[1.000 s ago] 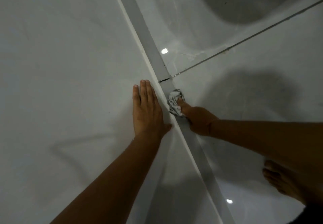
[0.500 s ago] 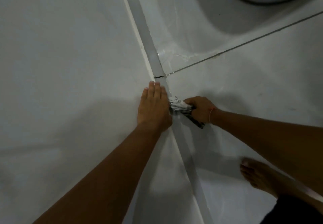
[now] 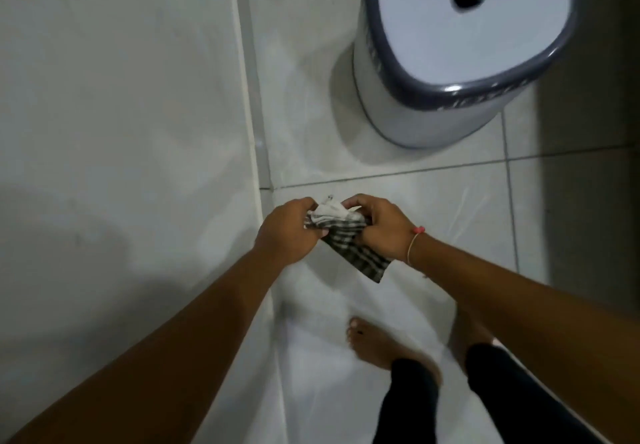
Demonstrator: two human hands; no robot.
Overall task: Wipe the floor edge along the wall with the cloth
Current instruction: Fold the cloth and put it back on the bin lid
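Observation:
A small checked cloth (image 3: 349, 239), white on top and dark plaid below, is held up off the floor between both hands. My left hand (image 3: 287, 232) grips its left end and my right hand (image 3: 377, 228) grips its right side; a corner hangs down below the right wrist. The grey floor edge strip (image 3: 258, 124) runs along the white wall (image 3: 121, 97), just left of and beyond my hands. Neither hand touches the wall or the floor.
A white plastic stool with a dark grey rim (image 3: 446, 62) stands on the tiled floor (image 3: 433, 208) at the upper right. My bare feet (image 3: 374, 346) are on the tiles below the hands. A dark surface rises at the far right.
My left hand left the wall and took hold of the cloth. Both hands lifted the cloth away from the floor edge. The view rose, showing the stool.

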